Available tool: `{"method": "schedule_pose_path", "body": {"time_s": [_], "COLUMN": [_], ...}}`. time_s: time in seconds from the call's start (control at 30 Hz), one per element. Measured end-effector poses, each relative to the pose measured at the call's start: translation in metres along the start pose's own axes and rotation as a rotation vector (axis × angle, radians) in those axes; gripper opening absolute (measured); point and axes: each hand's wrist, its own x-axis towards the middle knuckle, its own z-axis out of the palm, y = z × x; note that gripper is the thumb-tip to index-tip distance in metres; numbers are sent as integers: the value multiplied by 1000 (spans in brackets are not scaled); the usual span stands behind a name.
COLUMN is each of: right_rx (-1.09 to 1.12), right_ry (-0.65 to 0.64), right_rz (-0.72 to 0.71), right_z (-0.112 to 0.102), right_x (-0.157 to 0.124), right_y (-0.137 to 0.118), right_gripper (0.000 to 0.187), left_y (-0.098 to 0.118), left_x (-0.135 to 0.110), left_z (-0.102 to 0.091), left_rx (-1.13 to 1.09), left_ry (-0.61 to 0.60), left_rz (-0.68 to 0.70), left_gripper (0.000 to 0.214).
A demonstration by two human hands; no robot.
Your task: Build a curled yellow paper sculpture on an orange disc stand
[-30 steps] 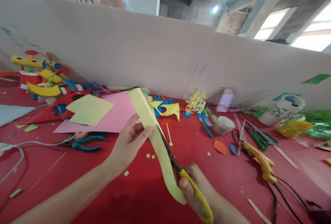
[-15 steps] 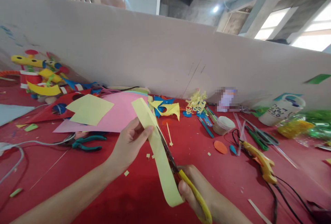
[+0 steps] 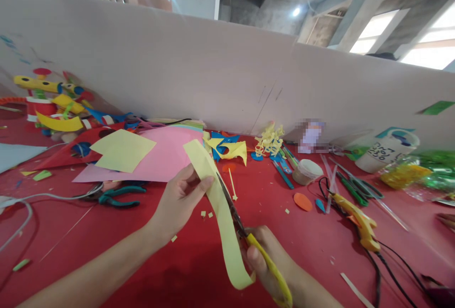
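left hand point(image 3: 179, 201): raised over the red desk point(image 3: 142, 256), fingers point(image 3: 203, 185) pinched narrow on the yellow paper strip point(image 3: 221, 208) near its upper end, thumb on the near face
right hand point(image 3: 275, 253): low and just right of the strip's bottom end, fingers point(image 3: 253, 257) curled shut through the yellow handle of the scissors point(image 3: 244, 233)
strip: in the air between both sets of fingers, running up-left from a curl by the right fingers to a tip just above the left fingers
scissors: blades point up-left along the strip's right edge, touching it; blade gap too thin to tell
behind left fingers: pink sheet point(image 3: 167, 156) flat on desk, yellow square sheet point(image 3: 122, 150) lying on it
left of left fingers: green-handled pliers point(image 3: 119, 195), well apart
right of right fingers: orange oval cutout point(image 3: 303, 202), tape roll point(image 3: 307, 171) behind it, yellow glue gun point(image 3: 357, 222) further right with black cord
under the fingers: small yellow scraps point(image 3: 206, 214) on desk
back: pale partition wall point(image 3: 213, 71) along the desk's far edge
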Motion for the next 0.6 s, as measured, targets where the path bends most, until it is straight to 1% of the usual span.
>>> {"method": "schedule_pose_path", "body": {"time_s": [0.07, 0.13, 0.27, 0.33, 0.5, 0.6], "right_rx": [55, 63, 8, -27, -69, -72], "right_ry": [-20, -13, 59, 74, 67, 35], "right_rz": [18, 27, 49, 60, 57, 13], "right_z": [1, 2, 3, 2, 1, 2], "right_x": [0, 1, 1, 1, 2, 2], "right_y": [2, 4, 8, 8, 2, 1], "right_gripper": [62, 63, 65, 66, 66, 64], "left_y": [1, 2, 1, -1, -3, -2], "left_x": [0, 0, 1, 3, 6, 6], "left_z": [0, -1, -2, -4, -9, -9], "left_rx": [6, 9, -3, -15, -52, -21], "left_ry": [-6, -12, -15, -10, 41, 53], "left_rz": [3, 2, 3, 11, 24, 12], "left_gripper": [13, 13, 16, 17, 21, 22]}}
